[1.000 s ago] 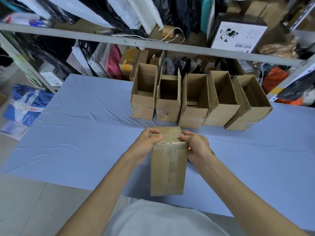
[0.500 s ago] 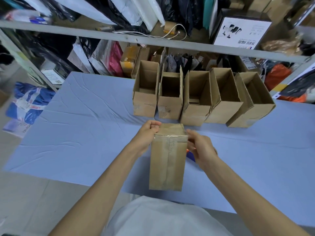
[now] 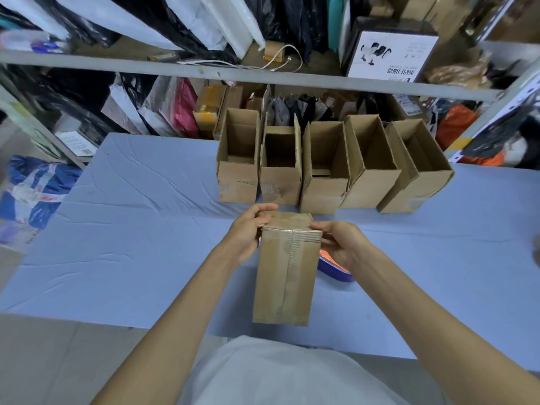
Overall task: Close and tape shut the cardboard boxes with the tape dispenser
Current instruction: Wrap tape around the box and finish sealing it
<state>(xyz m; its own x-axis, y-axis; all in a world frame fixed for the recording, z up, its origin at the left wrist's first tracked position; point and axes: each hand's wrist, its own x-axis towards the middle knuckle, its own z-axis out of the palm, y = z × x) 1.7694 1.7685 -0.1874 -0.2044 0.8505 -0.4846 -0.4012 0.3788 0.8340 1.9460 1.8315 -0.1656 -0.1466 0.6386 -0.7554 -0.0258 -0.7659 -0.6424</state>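
Storeroom bg: table (image 3: 131, 229) w/ wrinkled pale-blue cloth fills the middle. Behind it, grey metal shelving: a horizontal shelf rail (image 3: 117, 61) crosses the top, w/ a slanted post (image 3: 511, 92) at right. Upper shelf packed w/ black & white plastic bags (image 3: 204, 21), a white cable (image 3: 280, 58) and, at right, a white printed carton (image 3: 391, 54). Lower level behind the table: more bags, incl. a pink bag (image 3: 184, 109) & an orange bag (image 3: 454, 124). Grey floor (image 3: 58, 361) at lower left; a blue & white bag (image 3: 32, 191) lies left of the table. Light soft, even
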